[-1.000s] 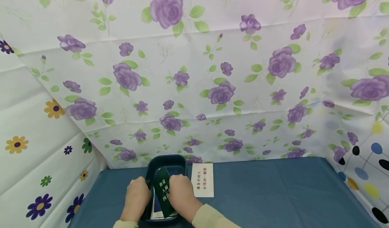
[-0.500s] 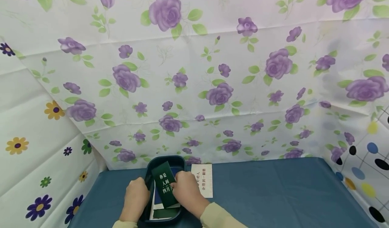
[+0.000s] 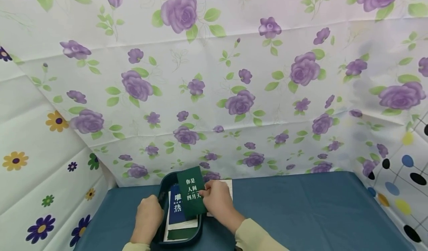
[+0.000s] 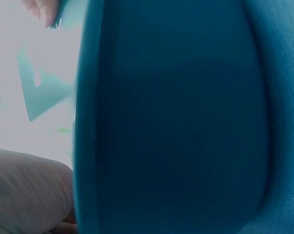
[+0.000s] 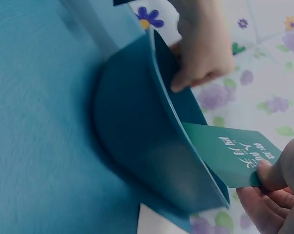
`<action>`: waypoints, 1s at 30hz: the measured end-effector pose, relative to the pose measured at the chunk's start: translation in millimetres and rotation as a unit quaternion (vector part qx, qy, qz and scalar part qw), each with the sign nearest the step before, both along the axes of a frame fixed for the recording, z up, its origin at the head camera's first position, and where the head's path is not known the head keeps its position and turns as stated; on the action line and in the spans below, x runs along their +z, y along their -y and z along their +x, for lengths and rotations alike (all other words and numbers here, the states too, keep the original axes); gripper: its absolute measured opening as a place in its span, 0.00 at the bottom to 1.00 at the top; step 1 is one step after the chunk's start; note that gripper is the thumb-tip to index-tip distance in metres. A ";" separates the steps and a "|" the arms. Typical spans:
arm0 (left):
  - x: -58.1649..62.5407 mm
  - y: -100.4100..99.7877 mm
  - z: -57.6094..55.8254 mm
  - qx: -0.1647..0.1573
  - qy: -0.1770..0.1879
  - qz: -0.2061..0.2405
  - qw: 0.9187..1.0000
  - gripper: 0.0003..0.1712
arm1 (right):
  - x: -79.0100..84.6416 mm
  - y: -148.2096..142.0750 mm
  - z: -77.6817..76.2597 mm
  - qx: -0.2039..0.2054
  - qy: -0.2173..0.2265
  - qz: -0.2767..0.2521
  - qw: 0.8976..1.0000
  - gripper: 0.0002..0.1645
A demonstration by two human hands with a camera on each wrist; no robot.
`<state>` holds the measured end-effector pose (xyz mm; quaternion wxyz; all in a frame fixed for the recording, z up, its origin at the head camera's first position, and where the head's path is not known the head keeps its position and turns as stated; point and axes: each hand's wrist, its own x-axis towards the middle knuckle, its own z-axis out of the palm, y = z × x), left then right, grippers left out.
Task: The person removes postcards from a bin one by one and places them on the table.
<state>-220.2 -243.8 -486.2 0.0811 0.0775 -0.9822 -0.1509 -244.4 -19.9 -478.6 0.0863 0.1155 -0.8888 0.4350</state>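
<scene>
A dark blue-green plastic bin (image 3: pixel 198 228) stands near the back of the table. My left hand (image 3: pixel 149 214) grips its left rim, the thumb inside the wall in the right wrist view. My right hand (image 3: pixel 219 200) pinches a dark green card (image 3: pixel 191 191) with white Chinese lettering by its right edge, tilted above the bin's right side. Inside the bin lie a blue card (image 3: pixel 176 206) with white characters, white cards under it and another green card (image 3: pixel 182 234). From the left wrist, the bin's outer wall (image 4: pixel 181 122) fills most of the view.
A cream card (image 3: pixel 229 186) lies on the table just right of the bin, mostly hidden behind my right hand. The blue-green tabletop (image 3: pixel 301 210) stretches off to the right. Flowered sheeting (image 3: pixel 214 95) stands directly behind the bin, with more sheeting on both sides.
My right hand has lifted the green card up and rightward from among the cards, uncovering the blue card's characters. The left hand keeps its grip on the rim.
</scene>
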 end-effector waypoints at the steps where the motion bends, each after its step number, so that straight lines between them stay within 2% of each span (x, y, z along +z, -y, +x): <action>1: -0.1 0.0 0.1 0.002 -0.004 -0.003 1.000 0.02 | 0.0 -4.3 -1.3 -0.007 0.001 -0.012 1.000 0.26; 5: 0.4 -0.4 1.1 0.007 -0.004 -0.004 1.000 0.03 | -0.4 -23.8 -5.5 -0.027 0.002 -0.042 0.999 0.27; 10: -1.2 -0.4 1.4 0.008 0.005 0.003 1.000 0.04 | -3.1 -48.6 -11.7 -0.058 0.018 -0.049 0.997 0.29; 21: -3.9 -1.1 0.7 0.005 0.002 0.010 1.000 0.04 | -25.6 -89.8 -24.8 -0.140 0.059 -0.026 0.988 0.30; 26: -2.0 0.0 0.7 0.006 -0.005 0.007 1.000 0.04 | -38.4 -97.7 -25.8 -0.151 0.093 -0.019 0.984 0.29; 30: 0.0 0.1 0.6 0.007 0.003 0.008 1.000 0.05 | -46.0 -100.8 -24.0 -0.146 0.106 -0.012 0.984 0.29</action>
